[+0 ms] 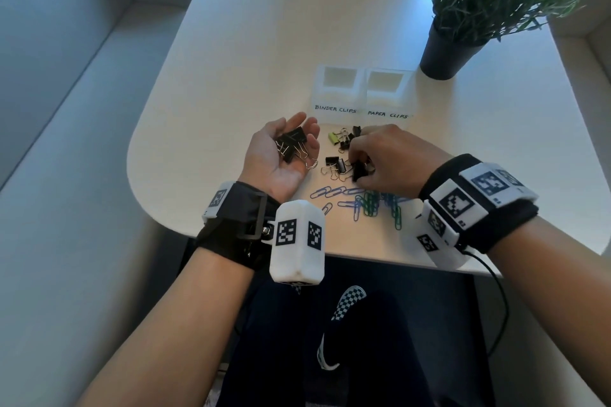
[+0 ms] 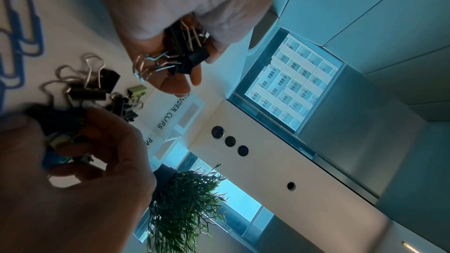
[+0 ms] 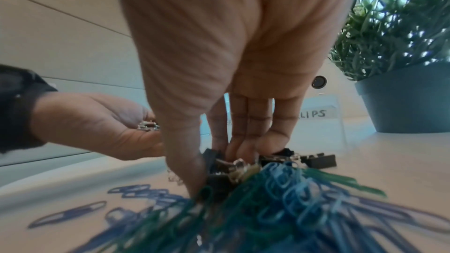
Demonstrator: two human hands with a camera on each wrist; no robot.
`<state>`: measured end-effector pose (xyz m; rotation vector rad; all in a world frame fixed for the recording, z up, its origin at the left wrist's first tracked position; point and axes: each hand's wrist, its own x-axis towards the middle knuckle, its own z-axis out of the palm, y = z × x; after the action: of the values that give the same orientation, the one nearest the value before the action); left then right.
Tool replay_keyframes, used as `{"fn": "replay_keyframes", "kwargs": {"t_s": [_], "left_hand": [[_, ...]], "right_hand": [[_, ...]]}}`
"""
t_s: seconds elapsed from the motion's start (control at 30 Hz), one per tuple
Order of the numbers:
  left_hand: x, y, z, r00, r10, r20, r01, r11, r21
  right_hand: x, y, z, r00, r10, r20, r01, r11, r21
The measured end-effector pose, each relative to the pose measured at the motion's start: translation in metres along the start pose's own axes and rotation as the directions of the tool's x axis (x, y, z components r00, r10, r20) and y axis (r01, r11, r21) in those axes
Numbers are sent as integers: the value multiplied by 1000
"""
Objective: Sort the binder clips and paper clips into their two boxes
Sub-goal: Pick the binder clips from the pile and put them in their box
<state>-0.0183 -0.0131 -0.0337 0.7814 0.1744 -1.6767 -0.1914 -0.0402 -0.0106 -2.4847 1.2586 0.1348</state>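
Note:
My left hand (image 1: pixel 268 163) lies palm up just above the table, fingers loosely cupped, carrying several black binder clips (image 1: pixel 292 146) on the palm; they show in the left wrist view too (image 2: pixel 187 53). My right hand (image 1: pixel 360 166) reaches down into the heap, its thumb and fingertips pinching a black binder clip (image 1: pixel 357 172) (image 3: pixel 219 179). More binder clips (image 1: pixel 337 164) lie loose between the hands, and a further cluster with a green binder clip (image 1: pixel 332 138) lies behind. Blue and green paper clips (image 1: pixel 370 205) are piled under my right wrist. The two clear boxes, labelled BINDER CLIPS (image 1: pixel 334 99) and PAPER CLIPS (image 1: pixel 387 101), stand behind the heap.
A dark potted plant (image 1: pixel 444 54) stands at the back right, close to the paper clips box. The white table's (image 1: pixel 231 76) rounded front edge runs just below the paper clips. A grey bench flanks the table on the left.

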Motion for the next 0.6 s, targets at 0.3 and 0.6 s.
{"fn": "replay_keyframes", "kwargs": {"t_s": [0.3, 0.6], "left_hand": [[-3, -3, 1, 1000, 8, -11, -7, 999, 39], [-6, -5, 1, 1000, 8, -18, -7, 998, 57]], "right_hand": [[-3, 5, -7, 997, 42, -66, -34, 992, 123], [-16, 1, 15, 989, 97, -116, -85, 991, 103]]}}
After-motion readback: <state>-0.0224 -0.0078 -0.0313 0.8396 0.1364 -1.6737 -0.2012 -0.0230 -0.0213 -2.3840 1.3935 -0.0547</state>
